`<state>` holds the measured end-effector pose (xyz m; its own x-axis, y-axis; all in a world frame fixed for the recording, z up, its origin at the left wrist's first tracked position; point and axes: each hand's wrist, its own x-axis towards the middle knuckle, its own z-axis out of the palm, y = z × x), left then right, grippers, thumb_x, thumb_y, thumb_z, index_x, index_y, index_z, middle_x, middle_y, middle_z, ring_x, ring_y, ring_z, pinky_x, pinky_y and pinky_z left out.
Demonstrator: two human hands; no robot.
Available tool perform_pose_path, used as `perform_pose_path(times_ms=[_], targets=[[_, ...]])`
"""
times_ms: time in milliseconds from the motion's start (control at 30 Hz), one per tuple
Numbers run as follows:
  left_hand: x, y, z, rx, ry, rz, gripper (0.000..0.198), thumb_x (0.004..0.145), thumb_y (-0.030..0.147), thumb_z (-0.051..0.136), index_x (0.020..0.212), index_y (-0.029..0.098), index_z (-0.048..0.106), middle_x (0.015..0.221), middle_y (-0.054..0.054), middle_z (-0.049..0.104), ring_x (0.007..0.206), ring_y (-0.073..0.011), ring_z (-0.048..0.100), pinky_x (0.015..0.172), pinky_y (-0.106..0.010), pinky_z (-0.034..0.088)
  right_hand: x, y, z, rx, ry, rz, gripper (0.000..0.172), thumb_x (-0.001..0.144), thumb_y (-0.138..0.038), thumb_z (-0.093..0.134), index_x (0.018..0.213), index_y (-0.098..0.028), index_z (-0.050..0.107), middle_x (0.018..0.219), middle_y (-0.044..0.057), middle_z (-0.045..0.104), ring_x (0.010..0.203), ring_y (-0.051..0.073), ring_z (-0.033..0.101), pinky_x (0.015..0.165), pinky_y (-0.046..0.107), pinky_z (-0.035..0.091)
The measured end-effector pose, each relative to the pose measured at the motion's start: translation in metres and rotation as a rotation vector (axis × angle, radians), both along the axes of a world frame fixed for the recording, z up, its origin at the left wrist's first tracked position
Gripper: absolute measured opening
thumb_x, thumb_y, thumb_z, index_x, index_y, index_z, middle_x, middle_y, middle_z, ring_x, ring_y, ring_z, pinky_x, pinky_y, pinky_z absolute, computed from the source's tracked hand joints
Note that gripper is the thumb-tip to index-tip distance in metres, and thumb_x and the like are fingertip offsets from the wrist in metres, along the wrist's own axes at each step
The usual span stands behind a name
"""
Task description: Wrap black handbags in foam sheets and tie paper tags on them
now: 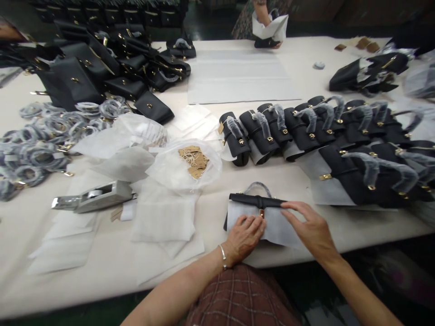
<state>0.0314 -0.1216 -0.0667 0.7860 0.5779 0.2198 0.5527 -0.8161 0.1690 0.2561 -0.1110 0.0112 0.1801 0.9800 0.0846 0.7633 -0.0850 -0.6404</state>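
Note:
A small black handbag (243, 200) lies on the table right in front of me, its wrapped handle (257, 186) pointing away. White protective sheet (277, 226) covers its front and sticks out past the lower right. My left hand (245, 233) rests on the sheet with its fingers laid out, the fingertips beside the gold clasp (261, 213). At the right end of the bag's rolled edge, my right hand (307, 226) grips it between thumb and fingers. What lies under the left palm is hidden.
Several finished-looking black handbags (267, 131) stand in rows to the right. On the left are a tape dispenser (102, 197), white sheets (165, 215), a bag of brown tags (195, 160), wrapped handles (44, 149) and piled black bags (78, 77). Across the table, another person's hand (263, 16) handles a bag.

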Motion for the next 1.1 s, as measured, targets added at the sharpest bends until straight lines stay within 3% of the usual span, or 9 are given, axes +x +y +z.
perform_pose_path(times_ms=[67,167,300,500,700,833,900,1033,1100], targets=[[0.001,0.001,0.002,-0.020,-0.006,0.017,0.039,0.102,0.022,0.035,0.140,0.015,0.043,0.138,-0.012,0.053,0.115,-0.0194,0.053,0.098,-0.036,0.039,-0.021,0.005,-0.003,0.055,-0.080,0.310,0.020,0.093,-0.032,0.052,0.098,-0.023,0.070,0.102,0.007,0.072,0.102,0.024,0.065,0.098,0.041,0.049],[0.003,0.001,0.002,-0.030,-0.005,0.016,0.040,0.102,0.021,0.035,0.141,0.013,0.040,0.134,-0.013,0.055,0.113,-0.0192,0.054,0.097,-0.035,0.039,-0.034,0.012,-0.018,0.009,-0.203,0.551,0.024,0.095,-0.018,0.045,0.100,-0.020,0.068,0.100,0.007,0.072,0.097,0.022,0.064,0.091,0.038,0.052],[0.007,0.000,-0.003,-0.029,-0.032,0.039,0.041,0.102,0.020,0.033,0.142,0.013,0.039,0.127,-0.013,0.058,0.107,-0.0193,0.056,0.094,-0.035,0.041,-0.027,0.010,-0.031,-0.050,-0.342,0.705,0.026,0.093,-0.011,0.044,0.100,-0.019,0.068,0.099,0.008,0.069,0.092,0.020,0.062,0.083,0.033,0.052],[0.007,-0.002,-0.005,0.008,-0.065,0.047,0.034,0.102,0.021,0.036,0.132,0.013,0.048,0.115,-0.010,0.061,0.099,-0.0190,0.056,0.087,-0.035,0.043,-0.020,0.023,-0.029,-0.009,-0.483,0.950,0.023,0.093,-0.009,0.045,0.094,-0.019,0.066,0.085,0.005,0.064,0.078,0.017,0.059,0.071,0.028,0.046],[0.005,-0.002,-0.006,0.027,-0.119,0.045,0.026,0.102,0.021,0.038,0.122,0.015,0.054,0.111,-0.008,0.060,0.097,-0.0185,0.056,0.087,-0.034,0.042,-0.019,0.042,-0.028,0.122,-0.742,1.185,0.022,0.090,-0.005,0.047,0.078,-0.017,0.060,0.078,0.004,0.061,0.071,0.018,0.055,0.068,0.032,0.041],[0.006,-0.002,-0.004,0.030,-0.126,0.059,0.026,0.102,0.020,0.038,0.120,0.014,0.055,0.110,-0.008,0.060,0.095,-0.0186,0.056,0.085,-0.035,0.043,-0.018,0.037,-0.030,0.164,-0.744,1.158,0.023,0.090,-0.005,0.044,0.078,-0.017,0.060,0.078,0.005,0.062,0.070,0.019,0.055,0.068,0.032,0.041],[0.007,-0.003,-0.003,0.039,-0.119,0.066,0.029,0.102,0.019,0.037,0.125,0.013,0.052,0.112,-0.009,0.060,0.097,-0.0191,0.056,0.085,-0.035,0.042,-0.020,0.033,-0.029,0.076,-0.629,1.034,0.023,0.090,-0.008,0.044,0.080,-0.018,0.061,0.078,0.005,0.063,0.071,0.019,0.057,0.069,0.031,0.042],[0.008,-0.005,-0.002,0.032,-0.087,0.064,0.029,0.102,0.020,0.037,0.126,0.012,0.051,0.110,-0.009,0.059,0.099,-0.0196,0.056,0.085,-0.036,0.043,-0.031,0.030,-0.023,-0.392,-0.357,0.533,0.013,0.088,-0.027,0.055,0.080,-0.021,0.064,0.081,0.002,0.069,0.077,0.018,0.063,0.073,0.027,0.046],[0.007,-0.005,-0.002,0.027,-0.076,0.066,0.029,0.102,0.021,0.038,0.127,0.012,0.051,0.110,-0.010,0.059,0.098,-0.0196,0.056,0.085,-0.036,0.043,-0.038,0.034,-0.019,-0.593,-0.336,0.377,0.015,0.083,-0.031,0.059,0.074,-0.021,0.066,0.077,0.001,0.071,0.074,0.017,0.064,0.070,0.026,0.045]])
